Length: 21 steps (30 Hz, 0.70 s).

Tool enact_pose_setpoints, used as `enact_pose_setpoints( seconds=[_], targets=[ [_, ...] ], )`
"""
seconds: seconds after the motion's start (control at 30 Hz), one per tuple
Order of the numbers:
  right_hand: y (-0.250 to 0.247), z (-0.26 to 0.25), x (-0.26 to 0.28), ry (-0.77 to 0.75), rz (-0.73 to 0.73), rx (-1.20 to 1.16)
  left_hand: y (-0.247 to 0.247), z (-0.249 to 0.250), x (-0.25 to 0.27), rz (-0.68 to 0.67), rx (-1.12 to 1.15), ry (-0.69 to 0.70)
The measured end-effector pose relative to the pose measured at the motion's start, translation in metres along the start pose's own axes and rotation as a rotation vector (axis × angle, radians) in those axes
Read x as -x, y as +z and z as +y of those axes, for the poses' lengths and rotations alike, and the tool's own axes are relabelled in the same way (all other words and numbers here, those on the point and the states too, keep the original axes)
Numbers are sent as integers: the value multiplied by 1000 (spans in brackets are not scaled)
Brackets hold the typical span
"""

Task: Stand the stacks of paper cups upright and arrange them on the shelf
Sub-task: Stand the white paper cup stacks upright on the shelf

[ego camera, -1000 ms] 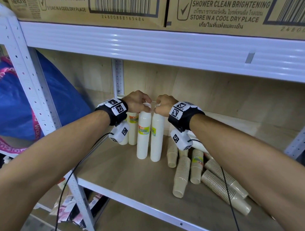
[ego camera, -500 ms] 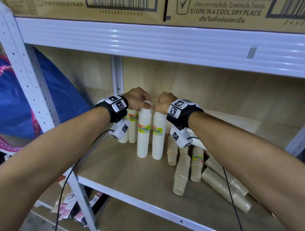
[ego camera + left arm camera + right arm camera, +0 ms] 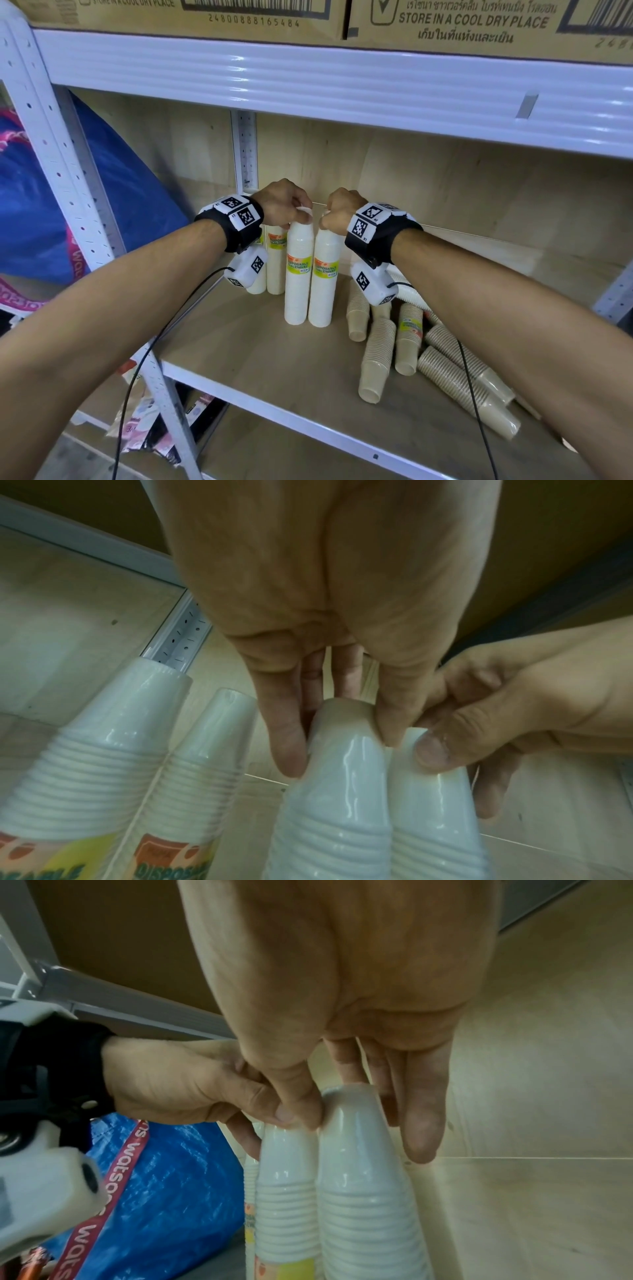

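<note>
Head view, left hand (image 3: 281, 204): thumb and fingers pinch the top of the left white stack (image 3: 297, 274).
Right hand (image 3: 340, 214): fingers curl round the top of the right white stack (image 3: 323, 277).
White stacks: upright, touching, far left on the shelf (image 3: 274, 359).
Further two white stacks (image 3: 274, 260): upright behind, at far left.
Brown stacks (image 3: 407, 339): lying tumbled at right.
Cardboard boxes (image 3: 445, 24): on the shelf above.
</note>
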State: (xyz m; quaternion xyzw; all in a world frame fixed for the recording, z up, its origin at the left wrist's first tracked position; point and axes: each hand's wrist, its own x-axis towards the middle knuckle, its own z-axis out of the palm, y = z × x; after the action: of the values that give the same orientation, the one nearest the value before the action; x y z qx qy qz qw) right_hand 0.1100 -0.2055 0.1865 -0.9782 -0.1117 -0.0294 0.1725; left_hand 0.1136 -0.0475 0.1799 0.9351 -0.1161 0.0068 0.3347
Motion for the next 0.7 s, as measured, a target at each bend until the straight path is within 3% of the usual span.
enact_pose_setpoints(
  seconds=[0.37,0.7],
  targets=[
    [0,-7,-3,-24,-14,22,-12,7,3,-50,-99,-4],
    [1,-34,-12,-98,5,-15,-50,-9,15,-4,-166,-57]
  ],
)
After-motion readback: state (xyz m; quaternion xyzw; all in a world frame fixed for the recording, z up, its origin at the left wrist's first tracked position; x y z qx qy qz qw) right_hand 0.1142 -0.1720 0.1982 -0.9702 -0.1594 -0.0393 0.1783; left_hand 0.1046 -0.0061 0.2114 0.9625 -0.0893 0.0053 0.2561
